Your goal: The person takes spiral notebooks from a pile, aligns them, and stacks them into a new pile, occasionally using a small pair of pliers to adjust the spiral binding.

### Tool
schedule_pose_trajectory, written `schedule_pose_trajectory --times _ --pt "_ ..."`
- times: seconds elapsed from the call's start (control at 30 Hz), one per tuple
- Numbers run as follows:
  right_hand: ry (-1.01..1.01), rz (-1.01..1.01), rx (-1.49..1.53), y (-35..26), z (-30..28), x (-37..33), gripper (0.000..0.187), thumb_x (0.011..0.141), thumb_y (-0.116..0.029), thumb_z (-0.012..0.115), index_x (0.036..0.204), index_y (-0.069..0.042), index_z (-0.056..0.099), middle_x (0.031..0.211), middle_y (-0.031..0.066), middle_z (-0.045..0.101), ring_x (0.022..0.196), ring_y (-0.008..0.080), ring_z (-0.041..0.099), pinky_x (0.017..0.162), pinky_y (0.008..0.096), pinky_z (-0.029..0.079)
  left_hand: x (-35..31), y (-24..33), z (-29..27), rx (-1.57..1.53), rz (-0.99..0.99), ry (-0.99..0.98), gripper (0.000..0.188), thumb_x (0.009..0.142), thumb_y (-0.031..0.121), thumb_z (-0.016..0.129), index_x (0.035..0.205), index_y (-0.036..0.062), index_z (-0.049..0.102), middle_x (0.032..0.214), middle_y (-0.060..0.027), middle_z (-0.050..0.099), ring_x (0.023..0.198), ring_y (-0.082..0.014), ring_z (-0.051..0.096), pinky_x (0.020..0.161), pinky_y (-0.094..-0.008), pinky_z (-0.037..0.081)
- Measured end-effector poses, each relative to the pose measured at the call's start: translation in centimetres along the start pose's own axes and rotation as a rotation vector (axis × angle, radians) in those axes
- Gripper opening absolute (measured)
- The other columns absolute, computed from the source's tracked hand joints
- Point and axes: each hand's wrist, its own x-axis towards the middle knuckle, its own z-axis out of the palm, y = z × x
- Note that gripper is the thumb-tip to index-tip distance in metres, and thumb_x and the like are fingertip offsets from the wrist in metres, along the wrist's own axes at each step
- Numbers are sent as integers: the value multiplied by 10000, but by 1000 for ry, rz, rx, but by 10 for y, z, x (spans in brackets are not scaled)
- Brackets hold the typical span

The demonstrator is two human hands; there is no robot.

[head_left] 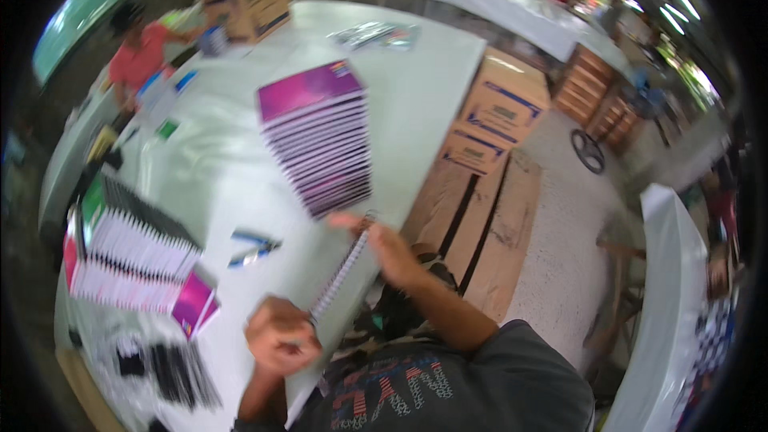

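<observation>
Between my hands stands what looks like a spiral-bound notebook (342,276), seen edge-on along its pale coil; its covers are hidden. My left hand (282,338) is curled closed at the coil's near end, and motion blurs its fingers. At the far end, my right hand (389,253) has its fingers bent around the notebook's top, one finger reaching out to the left. Blue-handled pliers (254,249) lie on the white table (228,184), left of the notebook. Beyond my hands rises a tall stack of purple spiral notebooks (320,140).
More spiral notebooks (136,260) stand in rows at the left. Near them lie a bundle of black coils (182,374) and clear plastic (104,352). Cardboard boxes (500,104) sit on a wooden pallet (500,228) to the right. A person (144,52) works at the far left.
</observation>
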Motion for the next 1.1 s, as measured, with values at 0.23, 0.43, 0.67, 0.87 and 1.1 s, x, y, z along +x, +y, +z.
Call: schedule_pose_trajectory --times 0.23,0.43,0.67,0.87,1.1 --pt "368 -37 -198 -21 -22 7 329 950 -259 481 715 -48 569 605 14 481 665 142 448 665 333 343 -9 -15 33 68 -97 -111 237 644 -84 702 770 63 565 708 -89 584 589 -210 564 533 -295 457" --pt "265 -371 -791 -45 -28 12 277 933 -232 457 741 -49 535 649 36 419 665 176 402 710 319 336 -10 -17 40 163 134 -307 252 644 -44 724 818 70 582 755 -80 611 647 -230 592 596 -325 481" --pt "273 -183 -343 -49 -47 12 294 901 -178 462 637 -49 437 609 70 439 620 204 393 638 345 312 -25 -123 -36 846 -437 -98 354 776 233 695 1016 11 556 1160 -205 540 1084 -364 487 911 -481 370" --pt "207 -208 -242 -40 -49 8 336 925 -189 414 622 -47 391 569 45 396 563 172 364 568 331 311 -90 -128 -14 1097 -334 -319 377 823 235 648 1058 -18 497 1274 -261 400 1182 -387 380 959 -508 309" --pt "35 -115 -114 -33 -34 10 395 971 -258 386 646 -38 435 590 52 429 582 159 416 588 303 358 -55 -70 9 115 -1009 11 351 899 267 547 1124 17 445 1006 -138 507 906 -288 523 798 -403 406"
